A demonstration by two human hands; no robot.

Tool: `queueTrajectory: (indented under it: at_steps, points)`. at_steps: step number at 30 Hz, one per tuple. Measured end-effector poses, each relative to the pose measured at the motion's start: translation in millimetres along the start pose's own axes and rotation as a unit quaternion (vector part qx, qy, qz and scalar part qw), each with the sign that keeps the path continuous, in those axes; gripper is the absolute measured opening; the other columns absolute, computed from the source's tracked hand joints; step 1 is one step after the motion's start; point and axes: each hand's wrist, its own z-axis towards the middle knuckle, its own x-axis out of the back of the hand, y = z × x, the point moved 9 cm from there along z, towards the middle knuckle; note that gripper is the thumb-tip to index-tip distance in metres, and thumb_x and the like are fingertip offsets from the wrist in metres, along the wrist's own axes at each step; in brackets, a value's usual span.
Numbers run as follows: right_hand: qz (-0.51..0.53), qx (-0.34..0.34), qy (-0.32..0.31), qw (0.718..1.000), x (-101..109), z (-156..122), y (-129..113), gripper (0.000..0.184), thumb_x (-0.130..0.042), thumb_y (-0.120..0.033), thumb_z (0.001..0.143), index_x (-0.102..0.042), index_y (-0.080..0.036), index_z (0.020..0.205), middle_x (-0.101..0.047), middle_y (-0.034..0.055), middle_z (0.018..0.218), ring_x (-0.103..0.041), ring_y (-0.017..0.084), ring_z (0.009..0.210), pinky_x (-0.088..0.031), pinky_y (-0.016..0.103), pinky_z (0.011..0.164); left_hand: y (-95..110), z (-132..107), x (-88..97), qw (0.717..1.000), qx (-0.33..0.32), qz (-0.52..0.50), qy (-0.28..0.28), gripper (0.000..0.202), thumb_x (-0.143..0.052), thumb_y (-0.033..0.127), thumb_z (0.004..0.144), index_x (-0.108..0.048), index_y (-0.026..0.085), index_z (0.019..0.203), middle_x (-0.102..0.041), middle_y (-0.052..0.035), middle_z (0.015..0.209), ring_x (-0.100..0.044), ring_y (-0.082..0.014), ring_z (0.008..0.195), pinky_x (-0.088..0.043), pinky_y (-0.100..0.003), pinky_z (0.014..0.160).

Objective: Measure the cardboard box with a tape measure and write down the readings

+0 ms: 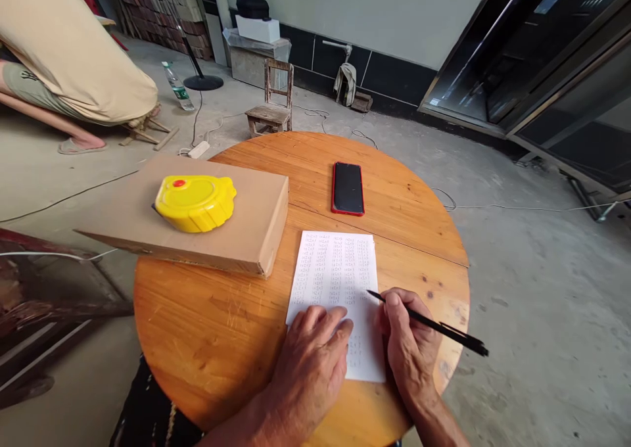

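Note:
A white sheet of paper [340, 263] lies on the round wooden table [207, 329], with columns of small handwritten characters over its upper part. Some faint writing also shows near its lower edge. My left hand [318, 355] rests palm down across the paper's lower left, its fingers stretched out and covering part of the sheet. In my right hand [411, 335] a black pen [446, 330] is gripped between thumb and fingers. Its tip points left, over the rightmost column of writing; whether it touches the paper I cannot tell.
A cardboard box [256, 204] bearing a yellow tape-measure-shaped case [197, 200] overhangs the table's left side. Beyond the paper lies a phone [348, 189] with a red edge. Past the table stand a small wooden chair [271, 113], a bottle [178, 89] and a seated person [79, 52].

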Motion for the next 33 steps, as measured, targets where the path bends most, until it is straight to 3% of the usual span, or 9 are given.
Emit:
queueTrajectory:
  at_steps: [6,11,16,21,25,27,31,33]
  points:
    - [0.013,0.010,0.009,1.000,1.0,5.5,0.1,0.026,-0.060,-0.045,0.094,-0.063,-0.022,0.082,-0.061,-0.0019,0.069,-0.054,0.015,0.064,-0.043,0.028,0.063,3.0,0.6,-0.7,0.999,-0.005,0.033,-0.036,0.031,-0.051,0.008,0.090,-0.064,0.020,0.116,-0.067,-0.0040,0.124,-0.059,-0.0257,0.099,-0.053,-0.044,0.083]
    - [0.007,0.039,-0.026,0.999,-2.8,6.9,-0.1,0.027,-0.058,-0.046,0.094,-0.065,-0.021,0.086,-0.064,0.0012,0.078,-0.057,0.019,0.073,-0.045,0.031,0.069,15.0,-3.4,-5.3,0.991,-0.002,0.105,-0.079,0.039,-0.057,0.008,0.085,-0.062,0.016,0.122,-0.062,-0.0075,0.132,-0.057,-0.0283,0.107,-0.053,-0.048,0.091]
    - [-0.043,0.061,-0.047,0.996,-3.3,4.0,-3.8,0.026,-0.052,-0.043,0.099,-0.062,-0.021,0.090,-0.064,0.0015,0.084,-0.059,0.019,0.078,-0.046,0.032,0.075,34.0,-12.2,-14.2,0.990,-0.034,0.122,-0.057,0.038,-0.057,0.005,0.084,-0.063,0.015,0.120,-0.064,-0.0094,0.128,-0.058,-0.0282,0.106,-0.054,-0.046,0.091]
    - [-0.061,0.114,-0.052,0.990,-4.4,0.6,-8.2,0.021,-0.052,-0.036,0.099,-0.063,-0.020,0.094,-0.068,0.0038,0.086,-0.062,0.020,0.079,-0.051,0.033,0.073,35.9,-14.9,-17.1,0.993,-0.030,0.101,-0.053,0.040,-0.060,0.007,0.082,-0.062,0.016,0.121,-0.064,-0.0072,0.130,-0.058,-0.0285,0.107,-0.055,-0.048,0.090]
    - [-0.081,0.174,-0.087,0.978,-9.6,0.3,-16.8,0.021,-0.053,-0.025,0.095,-0.064,-0.021,0.112,-0.071,0.0091,0.110,-0.066,0.024,0.099,-0.051,0.039,0.089,35.0,-19.4,-9.7,0.995,-0.033,0.091,-0.034,0.043,-0.060,0.007,0.081,-0.061,0.017,0.123,-0.063,-0.0067,0.132,-0.058,-0.0280,0.109,-0.055,-0.048,0.094]
    - [-0.172,0.236,-0.129,0.948,-21.1,0.9,-28.7,0.036,-0.050,-0.016,0.093,-0.060,-0.020,0.127,-0.067,0.0129,0.124,-0.062,0.028,0.112,-0.048,0.043,0.096,31.0,-26.9,-5.0,0.996,-0.032,0.078,-0.025,0.042,-0.059,0.006,0.081,-0.062,0.019,0.121,-0.063,-0.0052,0.132,-0.058,-0.0269,0.111,-0.055,-0.047,0.095]
    - [-0.443,0.329,-0.195,0.811,-53.3,3.7,-39.3,0.045,-0.040,-0.003,0.093,-0.062,-0.016,0.130,-0.064,0.0190,0.130,-0.052,0.037,0.129,-0.040,0.054,0.103,12.4,-50.3,14.3,0.994,-0.030,0.099,0.035,0.041,-0.054,0.007,0.084,-0.061,0.019,0.123,-0.060,-0.0086,0.138,-0.055,-0.0290,0.122,-0.054,-0.049,0.098]
    - [-0.486,0.337,-0.209,0.779,-60.0,4.1,-38.0,0.050,-0.040,0.002,0.090,-0.065,-0.017,0.128,-0.063,0.0190,0.133,-0.050,0.037,0.131,-0.039,0.054,0.104,-1.1,-61.2,25.3,0.990,-0.022,0.123,0.066,0.042,-0.054,0.009,0.085,-0.060,0.019,0.125,-0.056,-0.0110,0.143,-0.053,-0.0313,0.128,-0.054,-0.051,0.098]
